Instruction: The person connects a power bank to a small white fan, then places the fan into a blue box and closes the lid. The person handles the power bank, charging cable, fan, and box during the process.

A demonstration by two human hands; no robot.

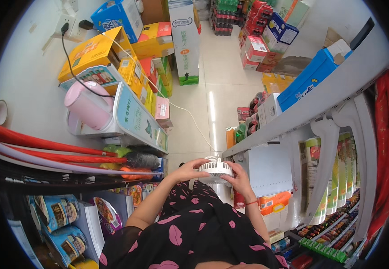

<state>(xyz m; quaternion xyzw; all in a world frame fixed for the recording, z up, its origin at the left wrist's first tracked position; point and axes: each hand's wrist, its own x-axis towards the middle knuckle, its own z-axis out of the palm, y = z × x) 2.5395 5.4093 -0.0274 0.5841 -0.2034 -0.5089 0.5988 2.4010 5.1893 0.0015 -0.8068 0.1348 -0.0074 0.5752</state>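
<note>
Between my two hands, in front of my body, is a small white round fan (216, 170) with a slotted rim. My left hand (189, 169) grips its left side, the thumb along the front. On the right side, my right hand (239, 178) holds the rim with curled fingers. A thin white cable (194, 117) runs into the fan's upper edge. From there it stretches across the aisle toward a black adapter (86, 24) at the wall socket. Part of the fan's rim is hidden behind my fingers.
On the left, a pink electric kettle (88, 106) stands on a white shelf rack (137, 117), its black cord plugged into the wall socket (63, 28). Cartons (93, 50) are stacked behind it. A tall white carton (185, 43) stands on the tiled floor. Shelving (302, 117) flanks my right side.
</note>
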